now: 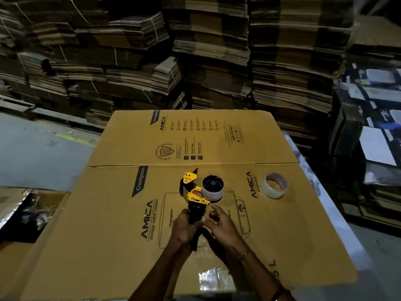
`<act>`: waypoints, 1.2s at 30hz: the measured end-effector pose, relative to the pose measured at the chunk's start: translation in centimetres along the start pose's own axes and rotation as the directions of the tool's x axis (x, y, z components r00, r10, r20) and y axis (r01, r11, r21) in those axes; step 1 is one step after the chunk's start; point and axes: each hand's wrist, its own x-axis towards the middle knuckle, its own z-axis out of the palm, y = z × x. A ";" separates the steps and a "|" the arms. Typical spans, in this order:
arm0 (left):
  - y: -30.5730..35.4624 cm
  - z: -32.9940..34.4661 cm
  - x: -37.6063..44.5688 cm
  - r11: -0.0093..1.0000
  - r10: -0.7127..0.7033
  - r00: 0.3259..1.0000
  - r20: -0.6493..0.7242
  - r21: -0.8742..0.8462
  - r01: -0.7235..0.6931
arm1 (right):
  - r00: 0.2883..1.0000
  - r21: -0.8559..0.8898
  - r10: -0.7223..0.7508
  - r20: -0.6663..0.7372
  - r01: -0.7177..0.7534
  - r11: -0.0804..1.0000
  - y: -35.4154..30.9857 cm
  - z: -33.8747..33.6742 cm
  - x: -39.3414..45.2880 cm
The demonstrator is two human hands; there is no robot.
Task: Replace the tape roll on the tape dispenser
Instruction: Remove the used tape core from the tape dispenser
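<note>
Flattened cardboard box (217,144) covers the surface mid-frame; bundled cardboard stacks (212,51) fill the top. Left hand (184,229) grips the tape dispenser (195,196); right hand (219,222) hovers half-open beside it.

Both forearms are reaching forward from the bottom edge of the view, converging toward the middle. The left hand (184,228) is curling closed around a dark handle, knuckles facing up. The right hand (219,223) is hovering just beside it with fingers (213,208) loosely spread and bent, thumb pointing toward the left hand. A thin bracelet is sitting on the right wrist.
</note>
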 end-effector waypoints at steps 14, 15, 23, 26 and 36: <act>-1.9 -2.7 -2.7 0.980 0.165 0.964 0.206 0.080 -0.185 | 0.996 0.169 -0.085 -0.002 0.084 0.982 0.1 -0.3 -2.4; -2.2 -3.1 -2.8 0.977 0.165 0.961 0.221 0.093 -0.190 | 0.994 0.124 -0.110 0.013 0.107 0.986 0.2 -0.3 -2.7; -2.8 -6.4 -1.6 0.962 0.104 0.930 0.351 0.201 -0.184 | 0.895 -0.439 -0.438 -0.081 0.362 0.822 1.2 -2.5 -3.4; -2.4 -7.5 -0.9 0.945 0.065 0.920 0.387 0.272 -0.182 | 0.852 -0.614 -0.516 -0.085 0.363 0.701 1.0 -4.1 -2.8; -1.9 -6.8 0.3 0.895 0.100 0.968 0.228 0.405 -0.188 | 0.942 -0.591 -0.283 0.180 0.333 0.734 2.2 -4.8 0.0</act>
